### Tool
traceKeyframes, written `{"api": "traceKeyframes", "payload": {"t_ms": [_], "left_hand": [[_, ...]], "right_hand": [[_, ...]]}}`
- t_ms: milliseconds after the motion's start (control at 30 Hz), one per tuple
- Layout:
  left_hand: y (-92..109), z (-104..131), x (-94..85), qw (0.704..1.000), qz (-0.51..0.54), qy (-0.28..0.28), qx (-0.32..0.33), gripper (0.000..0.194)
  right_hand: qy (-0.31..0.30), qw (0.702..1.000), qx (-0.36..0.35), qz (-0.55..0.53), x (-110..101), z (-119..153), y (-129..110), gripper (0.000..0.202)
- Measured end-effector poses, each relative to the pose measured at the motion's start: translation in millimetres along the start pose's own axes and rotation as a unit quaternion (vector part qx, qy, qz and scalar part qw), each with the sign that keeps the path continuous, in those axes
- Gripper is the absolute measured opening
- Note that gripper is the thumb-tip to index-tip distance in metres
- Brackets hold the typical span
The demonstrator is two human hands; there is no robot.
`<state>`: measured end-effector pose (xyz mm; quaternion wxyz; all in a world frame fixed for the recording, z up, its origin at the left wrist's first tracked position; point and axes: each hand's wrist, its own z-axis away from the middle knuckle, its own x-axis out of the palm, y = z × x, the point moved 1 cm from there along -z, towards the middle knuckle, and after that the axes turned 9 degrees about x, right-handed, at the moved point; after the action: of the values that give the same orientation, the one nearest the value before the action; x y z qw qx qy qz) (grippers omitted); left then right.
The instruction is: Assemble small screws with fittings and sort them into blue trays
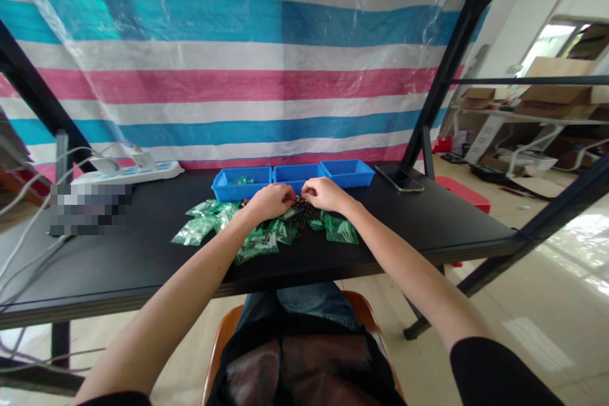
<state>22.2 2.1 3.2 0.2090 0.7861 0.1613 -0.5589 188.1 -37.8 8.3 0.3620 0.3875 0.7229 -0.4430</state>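
My left hand (275, 200) is closed, its fingers curled together over a pile of small dark screws (301, 214) on the black table. Just to its right, my right hand (323, 195) pinches at the pile's back edge; anything in either hand is too small to make out. Green plastic bags (257, 242) with small parts lie around and under my left wrist. Another green bag (341, 229) rests below my right wrist. Directly behind the hands stand blue trays: the left tray (221, 189) holds some green bags, beside a middle one (297, 172) and a right one (347, 168).
A phone (399, 178) lies to the right on the black table (409, 219). At the left are a white power strip (162, 171) with plugs and cables, and a blurred-out object (88, 208). Black metal posts (440, 70) flank the table before a striped sheet (247, 54).
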Motion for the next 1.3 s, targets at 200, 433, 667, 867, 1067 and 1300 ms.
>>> {"api": "traceKeyframes", "payload": {"t_ms": [200, 433, 667, 867, 1067, 1300], "left_hand": [[-1, 1, -0.7, 1.0, 0.014, 0.011, -0.016, 0.019], [2, 1, -1.0, 1.0, 0.001, 0.001, -0.021, 0.019], [4, 2, -0.8, 1.0, 0.006, 0.007, -0.016, 0.02], [4, 2, -1.4, 1.0, 0.004, 0.009, -0.02, 0.02], [9, 1, -2.9, 0.999, 0.029, 0.015, 0.014, 0.021], [13, 1, -3.9, 0.999, 0.014, 0.026, 0.025, 0.021]], "right_hand": [[-0.026, 0.999, 0.026, 0.03, 3, 0, 1, 0.011], [-0.058, 0.995, 0.054, 0.055, 1, 1, -1, 0.01], [-0.034, 0.994, 0.047, 0.09, 8, 1, -2, 0.01], [0.03, 0.999, 0.023, -0.02, 5, -1, -5, 0.01], [0.047, 0.959, 0.064, -0.274, -1, -6, -3, 0.01], [0.017, 0.926, 0.091, -0.365, 3, -6, -4, 0.007]]}}
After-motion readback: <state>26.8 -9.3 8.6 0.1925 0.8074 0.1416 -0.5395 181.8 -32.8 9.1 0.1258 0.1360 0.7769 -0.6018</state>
